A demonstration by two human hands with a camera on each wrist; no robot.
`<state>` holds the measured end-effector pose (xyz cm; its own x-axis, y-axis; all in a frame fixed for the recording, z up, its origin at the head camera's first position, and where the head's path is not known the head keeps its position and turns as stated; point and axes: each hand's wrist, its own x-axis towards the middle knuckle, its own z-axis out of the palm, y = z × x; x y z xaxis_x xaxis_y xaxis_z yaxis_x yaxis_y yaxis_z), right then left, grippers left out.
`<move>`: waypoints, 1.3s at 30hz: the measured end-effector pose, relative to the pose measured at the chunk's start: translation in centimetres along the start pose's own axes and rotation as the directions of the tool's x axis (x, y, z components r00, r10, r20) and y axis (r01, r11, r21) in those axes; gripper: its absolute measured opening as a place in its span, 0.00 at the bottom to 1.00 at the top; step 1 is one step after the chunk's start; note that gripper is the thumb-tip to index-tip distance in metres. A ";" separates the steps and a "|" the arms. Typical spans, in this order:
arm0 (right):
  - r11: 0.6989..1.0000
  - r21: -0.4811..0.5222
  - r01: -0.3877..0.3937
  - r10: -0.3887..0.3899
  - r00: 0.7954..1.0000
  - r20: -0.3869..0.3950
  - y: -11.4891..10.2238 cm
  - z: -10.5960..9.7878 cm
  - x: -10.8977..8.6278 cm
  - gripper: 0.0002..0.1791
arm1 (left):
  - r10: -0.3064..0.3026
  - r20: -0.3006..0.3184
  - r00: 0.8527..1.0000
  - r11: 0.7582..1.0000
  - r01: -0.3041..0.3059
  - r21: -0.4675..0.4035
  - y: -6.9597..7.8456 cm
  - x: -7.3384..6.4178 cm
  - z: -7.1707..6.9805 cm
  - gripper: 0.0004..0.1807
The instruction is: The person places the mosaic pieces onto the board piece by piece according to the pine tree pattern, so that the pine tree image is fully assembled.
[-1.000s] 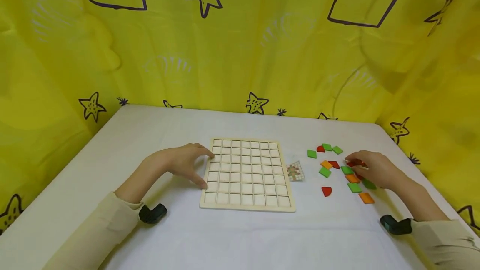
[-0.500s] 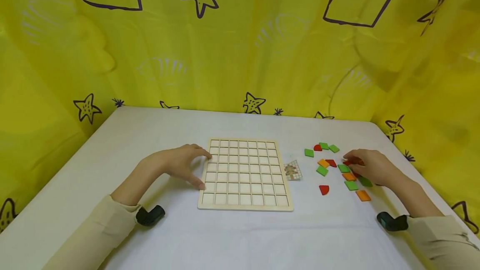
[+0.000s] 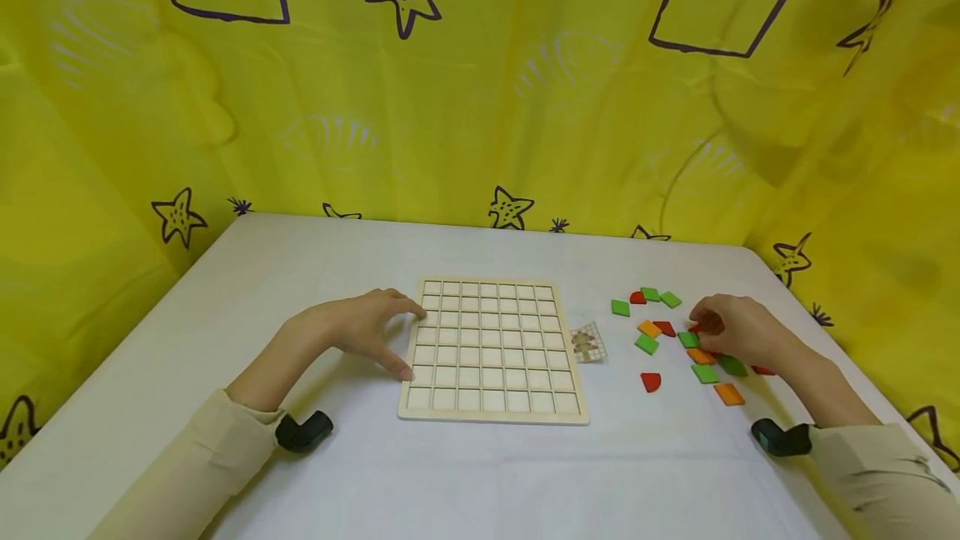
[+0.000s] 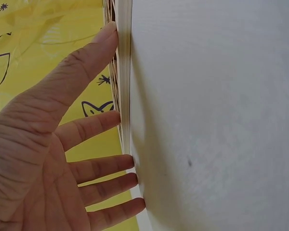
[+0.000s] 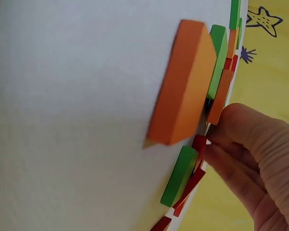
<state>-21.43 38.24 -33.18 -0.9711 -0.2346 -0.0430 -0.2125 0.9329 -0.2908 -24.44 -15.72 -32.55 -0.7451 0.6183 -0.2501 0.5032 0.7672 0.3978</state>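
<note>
A wooden grid board (image 3: pixel 403 402) with square recesses lies on the white table. My left hand (image 3: pixel 360 327) touches its left edge with thumb and fingertips; in the left wrist view the fingers (image 4: pixel 98 127) are spread and nearly straight along the board's side. My right hand (image 3: pixel 750 332) is low over a cluster of coloured tiles on the right, fingers bent toward the thumb. A red tile (image 3: pixel 696 328) shows at its fingertips; whether it is pinched is hidden. Beside the hand lie a green tile (image 3: pixel 688 340) and an orange tile (image 3: pixel 701 356).
A small printed card (image 3: pixel 588 343) with a coloured pattern lies against the board's right edge. Between card and right hand are several loose tiles, among them a red rounded tile (image 3: pixel 651 382). An orange tile (image 3: pixel 729 394) lies nearest the front. A yellow curtain (image 3: pixel 450 107) surrounds the table.
The right hand has shifted slightly among the tiles, and a red tile by its wrist side has come into view. The left hand stays at the board's edge. The head view has swayed a little.
</note>
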 end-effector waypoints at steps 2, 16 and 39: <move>1.000 -0.007 0.025 -0.025 0.999 -0.020 -0.1 -0.1 0.0 0.16 | -0.004 0.000 1.000 1.000 0.004 -0.003 0.0 0.0 0.0 0.49; 0.979 -0.042 0.201 -0.205 0.974 -0.095 -5.1 -1.1 1.3 0.15 | -0.011 -0.012 1.000 1.000 0.011 -0.013 0.7 0.2 0.2 0.42; 0.894 0.005 0.448 -0.442 0.885 -0.146 -12.9 0.0 5.1 0.12 | -0.047 -0.016 0.999 0.999 0.047 -0.011 0.7 0.5 0.3 0.43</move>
<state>-23.66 24.96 -29.67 -0.7813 -0.5803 0.2298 -0.6241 0.7278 -0.2842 -24.30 -14.78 -32.66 -0.7746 0.5789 -0.2548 0.4631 0.7935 0.3950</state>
